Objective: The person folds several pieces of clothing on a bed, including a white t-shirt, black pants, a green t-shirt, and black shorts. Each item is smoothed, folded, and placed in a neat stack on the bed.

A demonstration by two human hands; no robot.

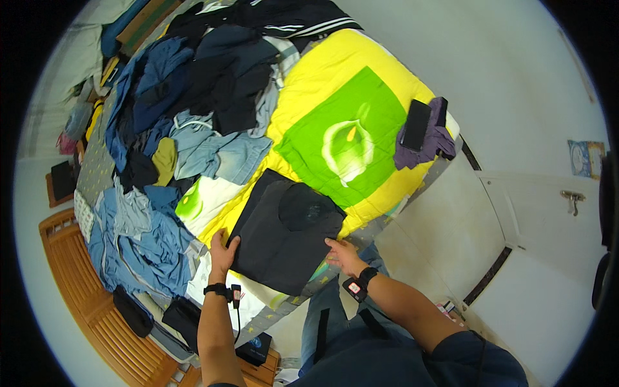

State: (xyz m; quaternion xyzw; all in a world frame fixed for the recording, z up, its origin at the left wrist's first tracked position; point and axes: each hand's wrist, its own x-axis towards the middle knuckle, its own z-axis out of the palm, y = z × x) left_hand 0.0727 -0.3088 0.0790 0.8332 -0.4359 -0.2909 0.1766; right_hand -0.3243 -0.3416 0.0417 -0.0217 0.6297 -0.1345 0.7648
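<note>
A black folded garment lies flat on the near corner of the bed, with a darker rounded patch near its upper right. My left hand is at its left edge, the thumb against the cloth and the fingers spread apart. At the right edge, my right hand touches the fabric with its fingertips, fingers apart. Both wrists wear black straps with small devices. Under the garment's far side is a yellow quilt with a green panel.
Heaped dark clothes, denim shorts and blue clothes cover the bed's left side. A smartphone rests on purple cloth. A wooden headboard stands at left, beside folded clothes; a white door is at right.
</note>
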